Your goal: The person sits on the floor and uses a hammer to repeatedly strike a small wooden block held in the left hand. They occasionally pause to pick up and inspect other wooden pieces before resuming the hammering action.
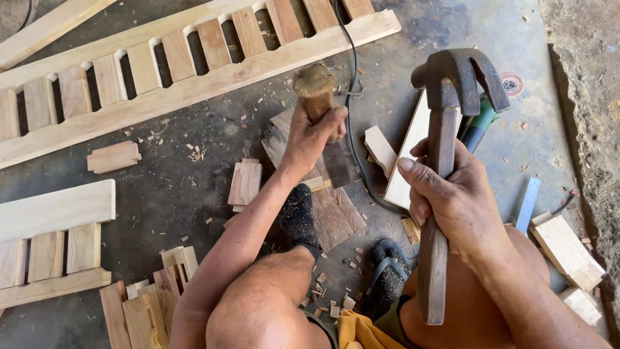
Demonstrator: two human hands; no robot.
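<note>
left hand (310, 132) grips a chisel (323, 123) upright on the board (336, 216); right hand (452, 194) clutches the raised hammer (442, 161). slatted panels (161, 71) stand assembled, loose slats (244, 184) remain.

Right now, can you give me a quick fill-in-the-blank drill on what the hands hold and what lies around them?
1. The right hand grips a claw ____ by its wooden handle.
2. The left hand holds a chisel whose blade points ____ at the board.
3. A black ____ runs across the floor past the chisel.
4. The slatted panel lies at the ____ of the view.

Missing words: hammer; down; cable; top
</note>
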